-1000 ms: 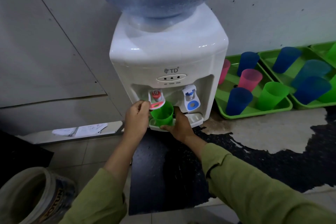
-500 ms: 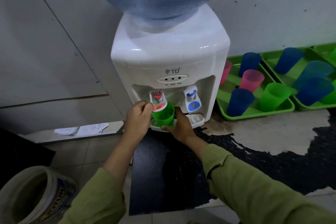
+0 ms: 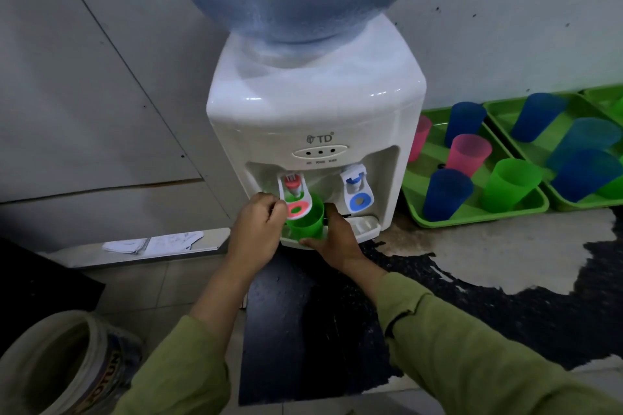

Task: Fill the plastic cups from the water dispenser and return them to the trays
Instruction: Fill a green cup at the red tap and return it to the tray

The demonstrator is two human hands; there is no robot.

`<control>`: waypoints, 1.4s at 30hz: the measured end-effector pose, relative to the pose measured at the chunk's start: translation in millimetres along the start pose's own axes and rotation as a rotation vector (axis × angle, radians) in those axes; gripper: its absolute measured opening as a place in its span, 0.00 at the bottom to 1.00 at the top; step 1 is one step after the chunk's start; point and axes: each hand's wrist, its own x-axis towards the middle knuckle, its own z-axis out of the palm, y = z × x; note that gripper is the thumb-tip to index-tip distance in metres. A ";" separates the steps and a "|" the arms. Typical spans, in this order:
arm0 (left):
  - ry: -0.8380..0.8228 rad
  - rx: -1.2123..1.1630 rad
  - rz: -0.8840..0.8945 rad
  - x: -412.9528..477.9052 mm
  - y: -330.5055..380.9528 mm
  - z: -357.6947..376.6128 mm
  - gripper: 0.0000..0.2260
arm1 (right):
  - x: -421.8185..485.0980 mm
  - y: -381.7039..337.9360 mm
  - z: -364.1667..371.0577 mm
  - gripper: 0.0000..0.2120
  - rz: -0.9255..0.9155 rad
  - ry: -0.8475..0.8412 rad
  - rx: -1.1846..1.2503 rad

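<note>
A white water dispenser (image 3: 313, 111) with a blue bottle on top stands against the wall. My right hand (image 3: 332, 237) grips a green plastic cup (image 3: 306, 221) under the red tap (image 3: 295, 194), over the drip tray. My left hand (image 3: 258, 229) has its fingers curled at the red tap's lever, beside the cup. The blue tap (image 3: 355, 189) is untouched. To the right, a green tray (image 3: 472, 217) holds blue, pink and green cups. A second green tray (image 3: 505, 114) beyond it holds several blue cups.
A black mat (image 3: 303, 330) lies on the tiled floor below the dispenser, with a patchy worn floor to the right. A plastic bucket (image 3: 64, 364) stands at the lower left. Folded papers (image 3: 151, 242) rest on a low ledge at the left.
The view has shifted slightly. Both hands stay at the red tap with the green cup held beneath it.
</note>
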 end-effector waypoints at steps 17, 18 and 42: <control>-0.037 0.303 0.112 17.1 -26.9 22.2 0.08 | -1.6 -3.7 -1.7 0.30 0.018 0.005 0.038; -0.034 0.308 0.113 17.4 -27.4 22.5 0.08 | -1.6 -4.6 -2.5 0.31 0.020 0.003 0.032; -0.278 -0.409 -0.095 -52.4 -41.6 64.8 0.38 | -62.7 14.4 -50.0 0.32 -0.051 -0.121 -0.003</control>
